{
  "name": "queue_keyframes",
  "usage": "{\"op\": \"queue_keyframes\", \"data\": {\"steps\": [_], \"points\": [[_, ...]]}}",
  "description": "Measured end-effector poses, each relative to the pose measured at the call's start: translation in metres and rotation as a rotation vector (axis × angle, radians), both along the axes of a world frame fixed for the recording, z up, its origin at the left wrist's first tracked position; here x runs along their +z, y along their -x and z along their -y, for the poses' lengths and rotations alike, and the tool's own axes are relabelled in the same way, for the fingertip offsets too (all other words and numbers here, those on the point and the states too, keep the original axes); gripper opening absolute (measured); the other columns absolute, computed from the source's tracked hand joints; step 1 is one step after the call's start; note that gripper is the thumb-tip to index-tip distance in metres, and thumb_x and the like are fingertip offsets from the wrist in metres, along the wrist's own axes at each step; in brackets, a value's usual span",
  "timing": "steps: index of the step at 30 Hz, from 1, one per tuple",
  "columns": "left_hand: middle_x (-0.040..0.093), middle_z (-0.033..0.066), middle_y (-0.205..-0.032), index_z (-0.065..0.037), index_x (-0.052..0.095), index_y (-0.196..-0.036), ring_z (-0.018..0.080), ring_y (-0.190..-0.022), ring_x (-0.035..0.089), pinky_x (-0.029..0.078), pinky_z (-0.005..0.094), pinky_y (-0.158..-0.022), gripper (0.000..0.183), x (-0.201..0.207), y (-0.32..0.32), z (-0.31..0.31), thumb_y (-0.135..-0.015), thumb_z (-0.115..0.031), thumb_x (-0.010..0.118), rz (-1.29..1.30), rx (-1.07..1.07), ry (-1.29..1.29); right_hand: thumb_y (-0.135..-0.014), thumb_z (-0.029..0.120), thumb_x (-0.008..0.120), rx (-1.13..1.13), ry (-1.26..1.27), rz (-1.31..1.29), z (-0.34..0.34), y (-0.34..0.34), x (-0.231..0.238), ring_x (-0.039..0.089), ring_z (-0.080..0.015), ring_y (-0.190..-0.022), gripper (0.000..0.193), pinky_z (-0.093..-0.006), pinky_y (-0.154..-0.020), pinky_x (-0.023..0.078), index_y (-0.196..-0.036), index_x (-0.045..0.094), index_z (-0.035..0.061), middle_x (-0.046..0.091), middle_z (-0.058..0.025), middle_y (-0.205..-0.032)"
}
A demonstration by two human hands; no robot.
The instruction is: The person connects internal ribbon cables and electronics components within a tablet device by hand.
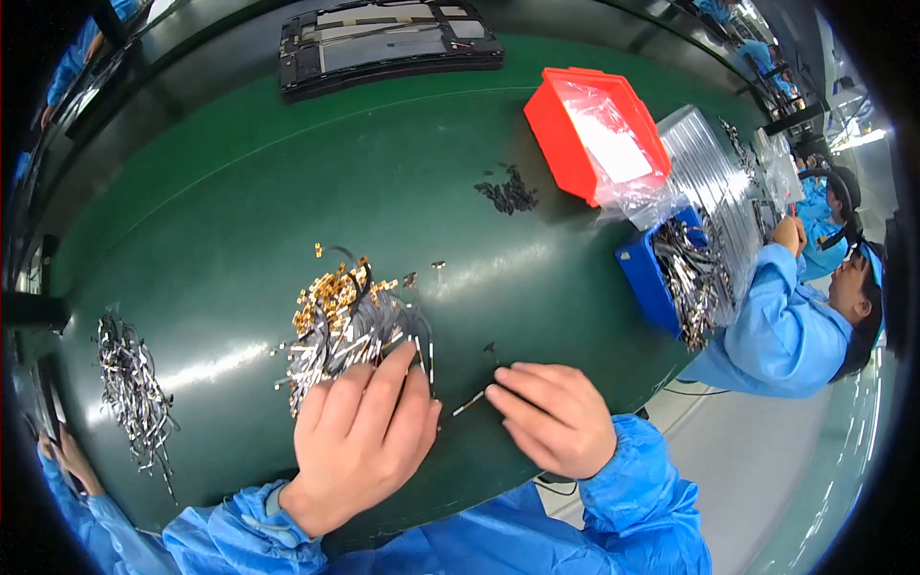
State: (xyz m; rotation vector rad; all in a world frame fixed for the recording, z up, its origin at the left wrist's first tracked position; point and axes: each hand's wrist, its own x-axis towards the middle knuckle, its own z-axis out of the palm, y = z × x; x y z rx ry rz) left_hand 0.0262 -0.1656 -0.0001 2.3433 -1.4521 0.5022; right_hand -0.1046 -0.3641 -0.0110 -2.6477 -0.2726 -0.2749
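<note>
— Sorting, by the look of it: the left hand (359,446) lies flat, fingers spread, on the near edge of the heap of small metal strips (350,331), pressing down rather than pinching anything, so that grip is open.

— And the right hand (556,417)?

— Its fingers are curled together at about three o'clock from the left hand, and a single thin strip (469,402) pokes out from its fingertips toward the heap. I'd call that grip closed on the one strip, though whether the tip is pinched or only pushed along the tabletop (240,220) is hard to tell.

— So which step is this?

— My judgement: one piece is being drawn away from the heap while the other hand keeps the rest from sliding. The next move would call for a clean lift of that piece without dragging neighbours along, since the strips lie tangled; the gold-coloured ends (335,287) sit at the heap's far side, twelve o'clock from the left hand.

— What else is around?

— At nine o'clock, well apart, a second loose pile of silvery strips (134,383). Farther out, at one o'clock, a scatter of small dark bits (508,192); beyond it a red bin (565,144) with a clear bag in it. At two to three o'clock a blue bin (647,283) full of strips, with a co-worker in a blue coat (786,326) beside it. At twelve o'clock, farthest off, a dark flat frame (388,43).
</note>
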Motion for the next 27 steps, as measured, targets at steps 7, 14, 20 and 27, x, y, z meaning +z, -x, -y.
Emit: {"op": "queue_keyframes", "data": {"steps": [7, 14, 20, 27], "points": [[0.069, 0.013, -0.09, -0.001, 0.069, -0.104, 0.0279, -0.079, 0.065, 0.053, 0.0382, -0.074, 0.023, 0.036, 0.08, -0.079, -0.083, 0.0, 0.06, -1.301, -0.359, 0.099, -0.083, 0.026, 0.069, 0.152, 0.05, -0.128, -0.039, 0.039, -0.009, 0.052, -0.0161, -0.129, 0.047, -0.0507, -0.112, 0.034, -0.128, 0.063, 0.0151, 0.057, -0.0005, -0.136], [0.067, 0.0117, -0.12, 0.004, 0.056, -0.129, 0.0208, -0.111, 0.064, 0.048, 0.0319, -0.097, 0.035, -0.048, 0.147, -0.103, -0.103, -0.019, 0.049, -2.047, 0.071, 0.263, -0.086, 0.021, 0.064, 0.338, -0.081, -0.099, -0.046, 0.058, -0.017, 0.055, -0.0115, -0.126, 0.044, -0.0549, -0.113, 0.032, -0.129, 0.064, 0.0236, 0.063, 0.0057, -0.129], [0.064, 0.0159, -0.123, 0.003, 0.052, -0.134, 0.0202, -0.113, 0.063, 0.048, 0.031, -0.1, 0.036, -0.052, 0.17, -0.083, -0.105, -0.017, 0.044, -2.288, 0.108, 0.62, -0.085, 0.02, 0.067, 0.373, -0.132, -0.108, -0.05, 0.064, -0.016, 0.056, -0.0128, -0.125, 0.041, -0.0569, -0.113, 0.031, -0.126, 0.066, 0.019, 0.065, 0.0043, -0.125], [0.071, 0.014, -0.103, 0.006, 0.062, -0.117, 0.0209, -0.094, 0.07, 0.056, 0.0322, -0.082, 0.023, -0.03, 0.174, -0.074, -0.099, -0.006, 0.054, -1.887, 0.201, 0.493, -0.084, 0.016, 0.072, 0.238, -0.385, -0.085, -0.07, 0.073, -0.013, 0.064, -0.0194, -0.116, 0.031, -0.0518, -0.109, 0.038, -0.114, 0.071, 0.0072, 0.07, -0.0041, -0.117]]}}
